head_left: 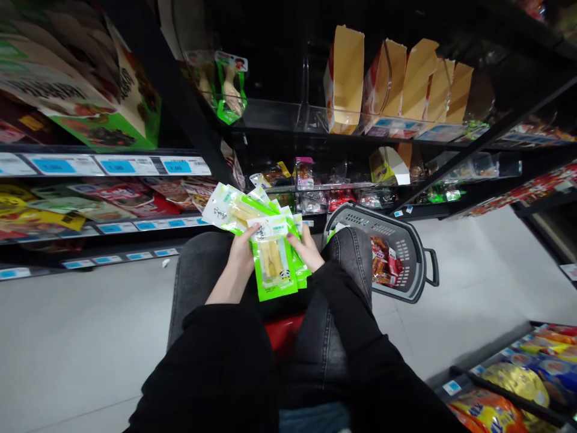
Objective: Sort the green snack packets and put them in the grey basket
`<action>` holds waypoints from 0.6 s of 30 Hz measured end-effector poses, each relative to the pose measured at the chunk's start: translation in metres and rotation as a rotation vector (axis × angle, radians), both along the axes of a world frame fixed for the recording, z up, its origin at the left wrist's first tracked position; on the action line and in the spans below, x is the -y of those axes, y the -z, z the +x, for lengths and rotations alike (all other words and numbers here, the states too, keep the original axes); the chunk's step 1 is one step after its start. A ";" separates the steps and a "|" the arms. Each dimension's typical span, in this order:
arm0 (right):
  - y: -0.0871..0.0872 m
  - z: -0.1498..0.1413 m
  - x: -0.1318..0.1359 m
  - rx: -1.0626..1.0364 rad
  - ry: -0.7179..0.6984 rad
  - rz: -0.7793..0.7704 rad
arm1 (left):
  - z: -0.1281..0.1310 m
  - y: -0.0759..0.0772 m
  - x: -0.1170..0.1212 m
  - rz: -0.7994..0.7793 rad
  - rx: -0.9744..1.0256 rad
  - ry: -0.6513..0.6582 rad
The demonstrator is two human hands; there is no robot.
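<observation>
Several green-and-white snack packets (pixel 274 258) with clear windows are fanned out between my two hands, above my lap. Pale yellow pieces show through the window of the front packet, which has a small panda printed on it. My left hand (pixel 241 258) grips the fan at its left side, thumb over the top edge. On the right side, my right hand (pixel 307 248) is closed on the packets, thumb in front. The fingers of both hands are mostly hidden behind the packets.
A grey shopping basket (pixel 408 246) with red-wrapped snacks (pixel 383 261) stands on the floor by my right knee. Ahead are dark shelves with open cardboard boxes (pixel 345 84) and a hanging green packet (pixel 231 90). Boxed and bagged snacks fill the left shelf; more bags (pixel 514 385) lie at lower right.
</observation>
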State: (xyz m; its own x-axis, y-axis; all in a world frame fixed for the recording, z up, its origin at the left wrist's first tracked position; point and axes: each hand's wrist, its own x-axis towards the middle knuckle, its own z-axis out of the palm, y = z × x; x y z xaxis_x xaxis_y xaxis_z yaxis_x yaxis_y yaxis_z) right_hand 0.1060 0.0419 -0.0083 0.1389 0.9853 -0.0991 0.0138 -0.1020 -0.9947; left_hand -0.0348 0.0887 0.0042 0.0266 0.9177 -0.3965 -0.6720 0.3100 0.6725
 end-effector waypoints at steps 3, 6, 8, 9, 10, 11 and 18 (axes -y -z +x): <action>-0.004 -0.001 0.002 0.130 -0.034 -0.036 | 0.003 0.000 0.002 0.047 -0.011 0.014; -0.001 -0.002 0.002 0.199 -0.028 -0.035 | 0.004 0.000 0.003 0.019 -0.028 0.017; 0.001 -0.003 0.000 0.211 -0.042 -0.026 | 0.003 -0.001 0.002 -0.020 -0.024 0.002; 0.001 -0.003 0.000 0.213 -0.055 -0.024 | 0.002 -0.001 0.001 -0.037 -0.015 -0.007; 0.002 -0.003 -0.001 0.212 -0.070 -0.020 | 0.001 -0.001 -0.001 -0.053 -0.004 -0.009; 0.002 -0.003 -0.001 0.208 -0.085 -0.013 | -0.001 -0.001 -0.002 -0.066 0.005 -0.002; 0.000 -0.001 -0.002 0.163 -0.161 0.052 | -0.003 0.001 -0.007 -0.071 0.073 0.070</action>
